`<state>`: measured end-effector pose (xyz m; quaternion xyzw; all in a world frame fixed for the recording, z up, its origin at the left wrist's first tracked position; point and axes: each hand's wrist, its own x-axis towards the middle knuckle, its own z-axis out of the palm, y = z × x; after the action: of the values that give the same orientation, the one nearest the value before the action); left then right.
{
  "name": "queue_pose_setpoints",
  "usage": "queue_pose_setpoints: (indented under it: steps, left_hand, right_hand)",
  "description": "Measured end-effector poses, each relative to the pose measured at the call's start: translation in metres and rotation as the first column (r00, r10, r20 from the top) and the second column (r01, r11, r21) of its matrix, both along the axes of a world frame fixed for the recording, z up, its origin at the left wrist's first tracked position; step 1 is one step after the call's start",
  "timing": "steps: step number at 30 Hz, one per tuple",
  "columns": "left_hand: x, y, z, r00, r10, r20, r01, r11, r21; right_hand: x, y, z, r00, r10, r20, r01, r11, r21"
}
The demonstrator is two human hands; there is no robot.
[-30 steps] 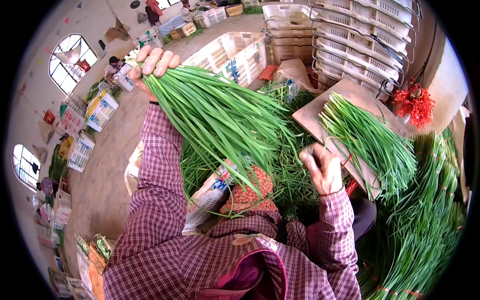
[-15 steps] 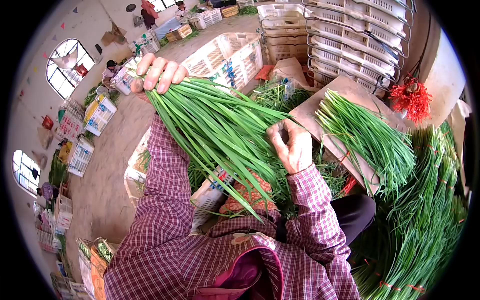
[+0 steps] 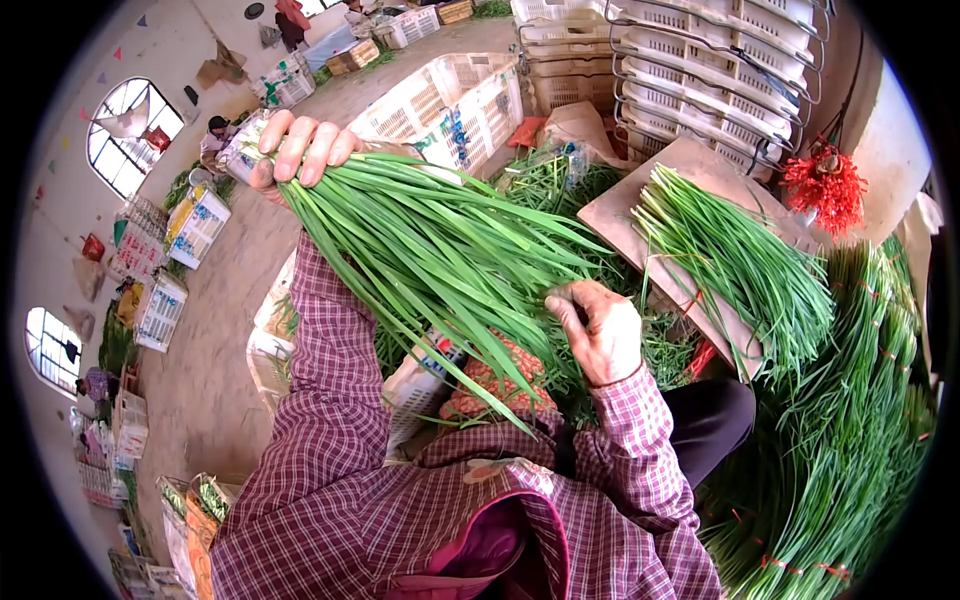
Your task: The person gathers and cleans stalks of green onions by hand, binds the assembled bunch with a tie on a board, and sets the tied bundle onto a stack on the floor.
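My left hand is wrapped round the pale stem end of a bunch of long green leaves, held up at the upper left. The leaves fan down to the right across my lap. At their right edge my right hand is closed, thumb and forefinger pinched together; what lies between them is too small to make out. To the right, a second green bunch lies on a brown board, its pale stems towards the upper left.
Tied green bundles fill the lower right. Red ties hang at the right. Stacked white crates stand behind the board, with an open crate beside them. Loose leaves lie between. A person sits far off at the left.
My right hand first moved left to the edge of the held leaves, then slightly right and down. My left hand still holds the bunch. The view has shifted a little.
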<state>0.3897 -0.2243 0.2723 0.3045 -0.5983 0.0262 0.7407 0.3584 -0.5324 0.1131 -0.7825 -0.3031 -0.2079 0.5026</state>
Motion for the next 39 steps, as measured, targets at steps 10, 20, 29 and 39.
queue_pose_setpoints:
  steps: [10,20,29,39]
  left_hand:
    - [0.003,0.004,-0.004,0.999,-0.019,0.035,0.018,1.000,0.022]
    - [-0.003,0.007,-0.005,0.999,0.043,0.014,-0.043,0.998,0.051]
    - [-0.025,-0.028,0.008,0.871,0.480,-0.101,-0.452,0.866,0.212]
    - [-0.054,-0.064,0.037,0.322,0.694,0.644,-0.942,0.301,0.147]
  right_hand:
    - [-0.002,0.023,0.007,0.970,0.105,-0.218,-0.071,0.985,0.158]
    - [-0.006,0.030,0.015,0.843,0.254,-0.475,-0.088,0.935,0.344]
    - [0.031,0.056,0.012,0.980,-0.121,-0.157,0.079,0.965,-0.252]
    - [0.054,0.012,-0.083,0.944,-0.295,-0.147,0.172,0.821,-0.545]
